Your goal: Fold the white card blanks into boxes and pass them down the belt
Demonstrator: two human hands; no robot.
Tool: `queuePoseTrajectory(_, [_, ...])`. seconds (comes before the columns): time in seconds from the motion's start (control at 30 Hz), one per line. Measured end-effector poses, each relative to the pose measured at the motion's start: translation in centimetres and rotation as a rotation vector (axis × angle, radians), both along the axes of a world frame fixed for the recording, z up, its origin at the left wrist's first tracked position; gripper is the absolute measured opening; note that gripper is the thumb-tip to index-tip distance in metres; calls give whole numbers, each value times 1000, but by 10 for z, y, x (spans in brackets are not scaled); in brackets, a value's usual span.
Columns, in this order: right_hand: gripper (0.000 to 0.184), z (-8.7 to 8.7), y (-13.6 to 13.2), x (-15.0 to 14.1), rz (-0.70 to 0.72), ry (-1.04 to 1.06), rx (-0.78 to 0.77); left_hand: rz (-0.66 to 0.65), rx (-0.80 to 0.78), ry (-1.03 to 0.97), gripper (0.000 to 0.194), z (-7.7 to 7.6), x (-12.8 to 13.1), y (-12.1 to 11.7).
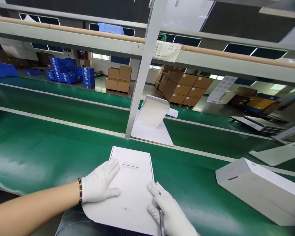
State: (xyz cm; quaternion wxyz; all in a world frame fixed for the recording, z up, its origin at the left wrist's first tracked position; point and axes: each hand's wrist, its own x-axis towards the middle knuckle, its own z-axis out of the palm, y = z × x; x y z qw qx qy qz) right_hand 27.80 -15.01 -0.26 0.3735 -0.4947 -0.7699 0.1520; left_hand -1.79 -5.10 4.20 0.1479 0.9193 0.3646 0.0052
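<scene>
A flat white cardboard box point(134, 183) lies on the green work surface in front of me, its near edge over my lap. It bears a thin strip with a red line near its far end and a small dark mark near its close end. My left hand point(100, 182), in a white glove, rests flat on the box's left side, fingers stretched out. At the right edge my right hand point(167, 206), also gloved, touches the box with its fingertips. A slim grey pen point(161, 220) is tucked in that hand, its dark tip poking up between the fingers.
A white carton point(263, 190) stands at the right. Beyond the box, a stack of thin white sheets point(152, 111) sits on a white board beside a grey upright post point(145, 68). Blue crates point(88, 78) and brown cartons point(186, 88) are piled in the background.
</scene>
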Motion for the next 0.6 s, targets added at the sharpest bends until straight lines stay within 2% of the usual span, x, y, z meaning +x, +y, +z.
queuePoseTrajectory(0.1, [25, -30, -7, -8, -13, 13, -54, 9, 74, -19, 74, -21, 3, -10])
queuePoseTrajectory(0.17, [16, -49, -13, -11, -130, 136, -83, 74, 108, -62, 69, -33, 0, -17])
queuePoseTrajectory(0.2, [15, -57, -17, -13, -226, 236, -94, 157, 105, -99, 70, -39, -3, -23])
queuePoseTrajectory(0.27, [25, -72, -27, -21, -405, 478, -159, 400, 0, -211, 76, -54, -8, -39])
queuePoseTrajectory(0.33, [30, -84, -36, -33, -495, 687, -278, 604, -234, -393, 80, -70, -12, -57])
queuePoseTrajectory(0.37, [30, -88, -39, -39, -513, 757, -334, 653, -372, -496, 79, -77, -12, -65])
queuePoseTrajectory(0.43, [32, -93, -40, -50, -558, 815, -403, 658, -587, -675, 79, -86, -9, -73])
queuePoseTrajectory(0.47, [33, -94, -38, -53, -591, 813, -415, 638, -636, -743, 83, -88, -5, -73])
queuePoseTrajectory(0.53, [37, -93, -29, -55, -629, 779, -431, 571, -642, -834, 96, -85, 3, -68])
queuePoseTrajectory(0.6, [42, -86, -18, -54, -637, 738, -423, 476, -581, -873, 102, -75, 10, -57])
